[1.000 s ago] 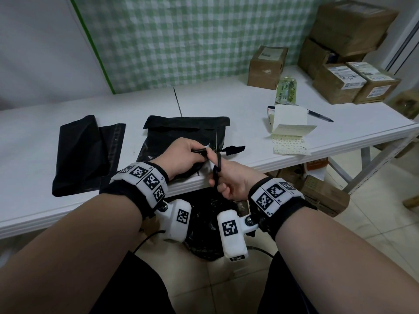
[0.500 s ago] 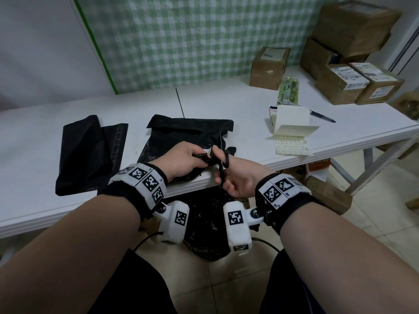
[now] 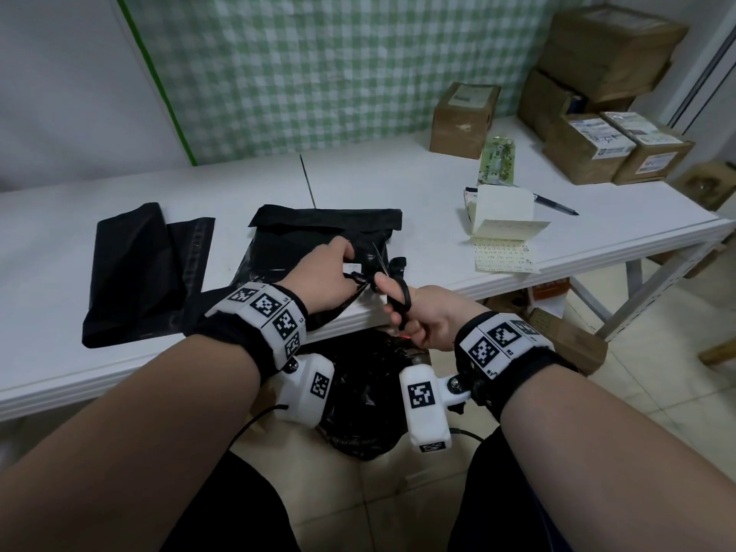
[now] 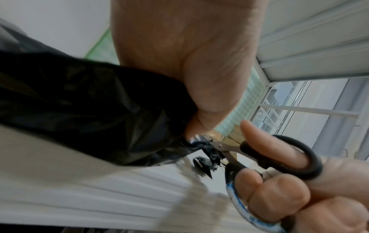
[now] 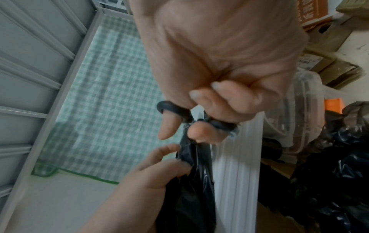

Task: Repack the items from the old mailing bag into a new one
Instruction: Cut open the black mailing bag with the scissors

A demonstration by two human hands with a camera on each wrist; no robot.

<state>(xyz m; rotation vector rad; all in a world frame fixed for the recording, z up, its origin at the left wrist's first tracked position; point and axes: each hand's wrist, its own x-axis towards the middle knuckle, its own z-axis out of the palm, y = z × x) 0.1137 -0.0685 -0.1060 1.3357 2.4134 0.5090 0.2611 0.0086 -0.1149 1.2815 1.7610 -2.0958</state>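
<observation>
The old black mailing bag [image 3: 318, 237] lies near the white table's front edge [image 3: 119, 376]. My left hand [image 3: 338, 258] pinches its near right edge, seen close up in the left wrist view, where the thumb presses the bunched black plastic [image 4: 89, 110]. My right hand [image 3: 398, 308] grips black-handled scissors [image 3: 392, 290], thumb and fingers through the loops [image 4: 279, 159]. The blades point away from me along the bag's right side and bite into the plastic [image 5: 195, 173]. A small cut black scrap [image 3: 398, 264] lies just right of the blades. Folded new black bags [image 3: 135, 268] lie to the left.
A label pad [image 3: 504, 229], a pen [image 3: 555, 203] and a green packet [image 3: 498, 161] lie to the right. Cardboard boxes [image 3: 464, 119] stand at the back right. A black rubbish bag [image 3: 366, 408] sits under the table by my knees.
The scissors have swung from pointing down to pointing away from me and moved forward along the bag's right edge. My left hand has shifted further up the bag.
</observation>
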